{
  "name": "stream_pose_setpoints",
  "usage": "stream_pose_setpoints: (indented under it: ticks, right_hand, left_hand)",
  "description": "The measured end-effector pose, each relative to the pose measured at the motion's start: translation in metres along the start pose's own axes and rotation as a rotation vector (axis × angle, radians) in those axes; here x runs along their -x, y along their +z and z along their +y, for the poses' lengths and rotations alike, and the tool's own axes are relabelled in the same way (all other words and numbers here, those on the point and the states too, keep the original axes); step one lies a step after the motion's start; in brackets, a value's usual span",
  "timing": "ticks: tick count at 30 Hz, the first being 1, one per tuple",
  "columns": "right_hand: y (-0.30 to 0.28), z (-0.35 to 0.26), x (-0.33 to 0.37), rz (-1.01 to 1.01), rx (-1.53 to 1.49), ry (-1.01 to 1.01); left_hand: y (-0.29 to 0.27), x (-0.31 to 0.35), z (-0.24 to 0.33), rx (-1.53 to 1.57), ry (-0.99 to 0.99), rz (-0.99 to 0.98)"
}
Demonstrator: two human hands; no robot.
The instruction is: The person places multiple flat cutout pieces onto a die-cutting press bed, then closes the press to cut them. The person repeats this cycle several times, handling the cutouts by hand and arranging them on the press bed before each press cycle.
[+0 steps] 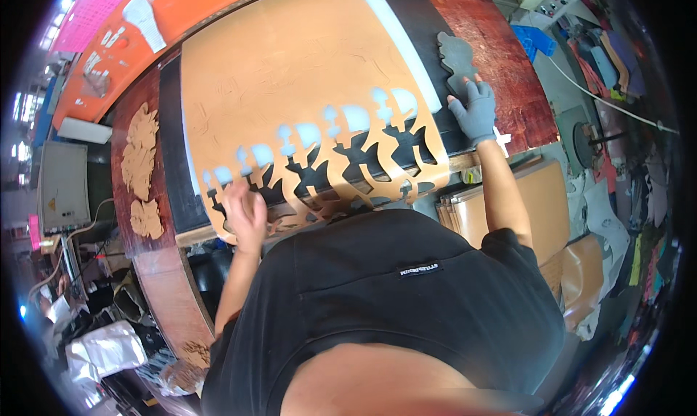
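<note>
Clock from view centre. Right hand (pixel 475 111), grey fingerless glove, is sitting at 2 o'clock; forearm is rising from below, wrist nearly straight. Thumb and fingers are standing apart about the lower end of a grey wavy-edged piece (pixel 456 56), at 1 o'clock; cannot tell whether they are pinching it. Left hand (pixel 245 213), bare, is lying at 9 o'clock, fingers loosely spread, pointing up; blurred, contact unclear. Beneath it, a tan sheet (pixel 290 53) is stretching toward 11 o'clock, its near edge showing cut-out openings. Black board (pixel 428 31) is lying under the sheet. Tan scraps (pixel 141 155) are lying between 9 and 10; brown sheets (pixel 541 209) are leaning at 3.
</note>
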State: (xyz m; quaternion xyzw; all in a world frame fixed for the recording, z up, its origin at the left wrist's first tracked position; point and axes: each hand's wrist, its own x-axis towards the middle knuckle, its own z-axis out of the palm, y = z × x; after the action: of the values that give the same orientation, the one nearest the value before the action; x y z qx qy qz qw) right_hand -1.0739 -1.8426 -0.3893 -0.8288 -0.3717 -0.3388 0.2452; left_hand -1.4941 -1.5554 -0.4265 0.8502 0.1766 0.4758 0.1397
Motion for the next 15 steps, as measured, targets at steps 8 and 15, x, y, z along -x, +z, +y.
stream_pose_setpoints:
  ticks: [8,15]
  right_hand:
    - [0.032,-0.087,-0.029,-0.229,-0.140,-0.301]
    - [0.014,-0.072,0.016,-0.251,-0.037,-0.389]
  left_hand:
    - [0.011,-0.030,-0.084,-0.596,-0.395,-0.345]
    - [-0.004,0.001,-0.060,-0.492,-0.381,-0.293]
